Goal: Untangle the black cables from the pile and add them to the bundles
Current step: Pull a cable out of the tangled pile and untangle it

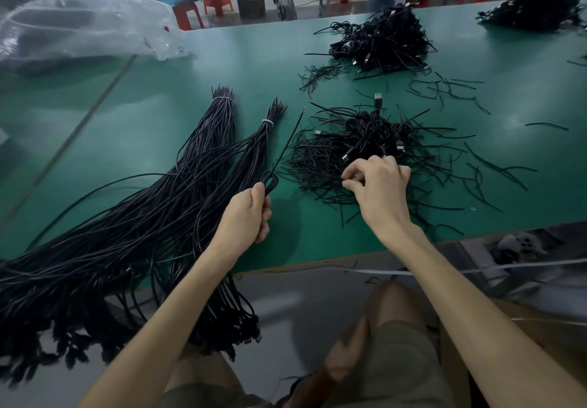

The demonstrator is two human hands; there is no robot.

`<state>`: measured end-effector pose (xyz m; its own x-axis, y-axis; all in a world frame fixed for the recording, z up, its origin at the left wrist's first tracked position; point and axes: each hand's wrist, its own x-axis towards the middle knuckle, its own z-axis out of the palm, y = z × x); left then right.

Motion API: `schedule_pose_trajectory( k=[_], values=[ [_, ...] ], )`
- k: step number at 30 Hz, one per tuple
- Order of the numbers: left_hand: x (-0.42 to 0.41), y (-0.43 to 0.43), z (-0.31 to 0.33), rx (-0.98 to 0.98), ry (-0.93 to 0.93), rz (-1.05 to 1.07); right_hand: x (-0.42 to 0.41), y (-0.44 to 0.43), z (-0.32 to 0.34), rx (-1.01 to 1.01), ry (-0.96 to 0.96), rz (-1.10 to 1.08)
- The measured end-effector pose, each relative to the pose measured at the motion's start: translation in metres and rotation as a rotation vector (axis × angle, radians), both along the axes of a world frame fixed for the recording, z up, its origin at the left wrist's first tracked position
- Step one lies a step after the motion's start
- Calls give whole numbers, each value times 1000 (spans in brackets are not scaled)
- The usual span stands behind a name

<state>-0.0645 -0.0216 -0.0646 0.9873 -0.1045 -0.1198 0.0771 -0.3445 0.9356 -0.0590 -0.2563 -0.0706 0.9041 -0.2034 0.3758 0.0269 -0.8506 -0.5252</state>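
Handling these should be light work for the arms and slow work for the fingers. Judging by how they lie, the strands are thin, limp enough to loop, and springy enough to snag on their neighbours.

Your left hand is closed round one black cable. It grips the cable at a small loop, and the free end slants up and away beside the bundles. Your right hand is down in the near edge of the pile, with the fingers curled and pinching strands. I cannot tell which strand you hold.

The pile sits on the green table, right of centre, and a plug sticks up at its far side. The two bundles lie to the left. Each is cinched with a white tie near the far end, and their long tails run off the near edge of the table.

Take hold close to a plug or a bare end rather than mid-length, because a pull from the middle would likely drag a clump along. The jacket looks smooth, so pinch firmly and draw slowly. A plug is probably the one stiff part, which makes it a fair handle but also likely to catch.
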Motion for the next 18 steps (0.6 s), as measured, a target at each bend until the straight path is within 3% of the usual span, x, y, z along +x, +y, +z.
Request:
schedule_pose_trajectory(
  k=[6, 10, 13, 18],
  values=[
    [-1, 1, 0, -3, 11, 0, -4, 1, 11, 95, 22, 34],
    [0, -1, -1, -3, -2, 9, -14, 13, 24, 580, 28, 97],
    [0, -3, -1, -20, -18, -1, -22, 32, 27, 596, 0, 123],
    [-4, -4, -1, -75, -46, -20, -25, 74, 24, 930, 101, 189]
  ],
)
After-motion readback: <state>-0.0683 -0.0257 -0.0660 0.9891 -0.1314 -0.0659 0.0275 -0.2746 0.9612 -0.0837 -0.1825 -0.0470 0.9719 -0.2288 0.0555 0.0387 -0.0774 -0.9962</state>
